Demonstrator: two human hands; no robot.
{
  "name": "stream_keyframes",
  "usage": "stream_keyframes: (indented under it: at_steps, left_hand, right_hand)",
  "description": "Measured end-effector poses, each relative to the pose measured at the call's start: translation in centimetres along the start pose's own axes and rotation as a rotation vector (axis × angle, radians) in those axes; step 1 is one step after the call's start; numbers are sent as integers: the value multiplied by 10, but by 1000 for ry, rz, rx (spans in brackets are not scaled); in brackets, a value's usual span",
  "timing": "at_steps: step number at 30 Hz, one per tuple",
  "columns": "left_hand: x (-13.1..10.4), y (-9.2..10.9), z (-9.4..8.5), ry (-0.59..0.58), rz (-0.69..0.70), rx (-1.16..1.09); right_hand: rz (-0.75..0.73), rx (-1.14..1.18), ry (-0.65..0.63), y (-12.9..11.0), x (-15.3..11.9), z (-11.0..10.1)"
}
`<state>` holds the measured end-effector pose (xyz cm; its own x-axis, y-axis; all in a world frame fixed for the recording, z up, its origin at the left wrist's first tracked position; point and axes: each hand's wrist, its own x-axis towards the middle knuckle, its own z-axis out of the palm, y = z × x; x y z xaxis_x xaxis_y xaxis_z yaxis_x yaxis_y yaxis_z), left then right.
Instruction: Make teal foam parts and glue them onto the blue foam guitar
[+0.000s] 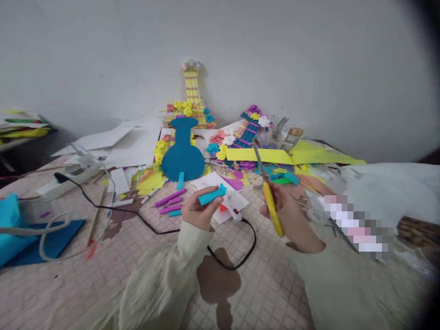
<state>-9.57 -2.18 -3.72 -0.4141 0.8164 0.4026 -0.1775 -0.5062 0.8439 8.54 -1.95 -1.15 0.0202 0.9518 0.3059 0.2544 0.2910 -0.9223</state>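
tiled floor (275, 284) | blue guitar cutout (182, 156) | purple strips (170, 201) | black cord (113, 208)

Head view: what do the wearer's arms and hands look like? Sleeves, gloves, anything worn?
Both hands, left hand and right hand, are bare: no gloves, and no rings or watch that I can see. Both arms wear long, loose, pale cream sleeves reaching the wrists, plain and unmarked.
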Motion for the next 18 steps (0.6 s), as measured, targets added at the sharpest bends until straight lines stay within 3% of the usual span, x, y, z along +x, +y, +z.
stream_keyframes:
  at_steps: [4, 9, 18]
  left_hand:
    - [6, 1, -3, 46, -13, -33]
    - [11, 0, -5, 82, 78, -19]
    - [7, 5, -2, 49, 103, -110]
  right_hand:
    - [72, 47, -174, 14, -3, 26]
    - [187, 112, -249, 24, -27, 36]
    - [43, -102, -260, 29, -42, 36]
